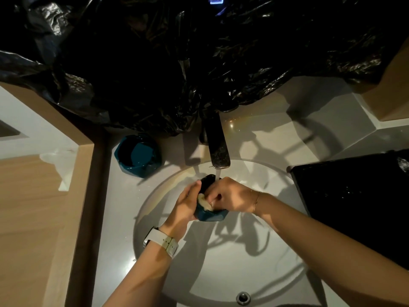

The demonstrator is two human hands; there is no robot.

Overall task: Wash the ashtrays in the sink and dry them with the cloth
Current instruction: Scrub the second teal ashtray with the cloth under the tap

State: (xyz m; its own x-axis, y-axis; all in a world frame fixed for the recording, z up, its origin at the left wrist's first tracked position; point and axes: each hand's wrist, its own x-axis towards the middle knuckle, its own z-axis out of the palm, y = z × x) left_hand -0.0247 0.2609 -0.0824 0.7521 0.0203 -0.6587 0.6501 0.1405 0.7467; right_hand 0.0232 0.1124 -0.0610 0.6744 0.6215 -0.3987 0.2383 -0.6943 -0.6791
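Over the white round sink (221, 269), my left hand (184, 207) grips a dark teal ashtray (211, 214) from its left side, tilted under the water running from the faucet (218, 149). My right hand (230, 196) presses a pale cloth or sponge (204, 202) into the ashtray's hollow; most of that pad is hidden by my fingers. A second teal ashtray (138, 155) stands upright on the counter, left of the faucet.
Black plastic sheeting (199, 52) covers the wall behind the faucet. A black tray-like surface (354, 196) lies on the counter to the right of the sink. A wooden ledge (33, 196) runs along the left. The overflow hole (243, 297) sits at the sink's near wall.
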